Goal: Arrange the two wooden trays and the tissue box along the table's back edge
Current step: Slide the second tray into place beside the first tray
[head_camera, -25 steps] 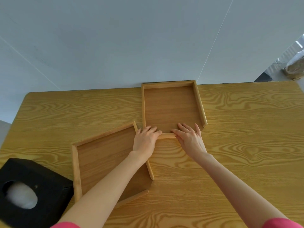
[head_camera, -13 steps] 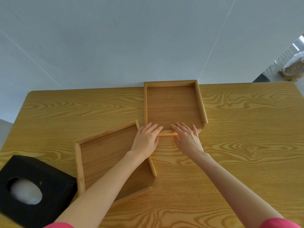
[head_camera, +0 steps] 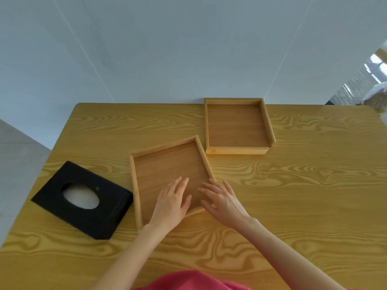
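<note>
Head view shows both hands flat on the nearer wooden tray [head_camera: 167,170], which lies skewed at mid-table, well short of the back edge. The left hand [head_camera: 172,203] rests palm-down inside the tray floor, fingers extended, gripping nothing. The right hand [head_camera: 222,200] is laid open over the tray's near right corner, fingers spread across the rim; it presses rather than clasps. The step in hand appears to be sliding this tray back beside the far wooden tray [head_camera: 236,126], which already sits against the wall at the back edge of the table [head_camera: 314,185]. For a clean result, push evenly with both palms, rotate the tray until its sides run parallel to those of the far tray, then advance it until the rear wall meets the table's back edge, keeping the adjacent corners from colliding. The skewed tray is shallow, light-toned wood with low walls on three sides and a lower front lip. The tissue box [head_camera: 83,200], black with an oval opening showing white tissue, lies angled near the left edge, just beside the tray, and remains to be placed.
</note>
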